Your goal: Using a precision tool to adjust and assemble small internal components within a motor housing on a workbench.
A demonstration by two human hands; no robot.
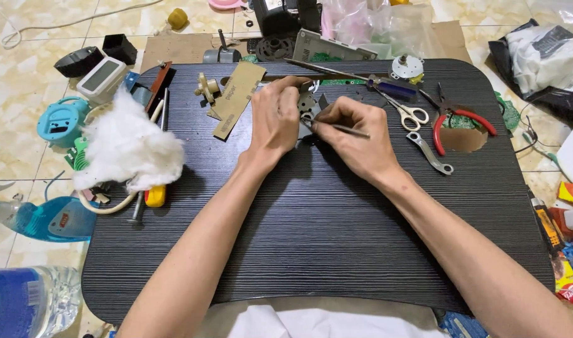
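On the dark wood-grain lap worktop [318,238] we pin a small dark grey metal-and-plastic mechanism part [310,107] near the far middle, our left hand [275,119] closed around it with fingers curled, while our right hand [355,134] pinches a thin metal pick [346,129] against it. We judge the work goes best with the left grip steady and the tip moved lightly. Beside us lie one white fluffy wad [129,147], one red-handled pliers [452,119], one scissors [407,112] and one tan sandpaper strip [237,97].
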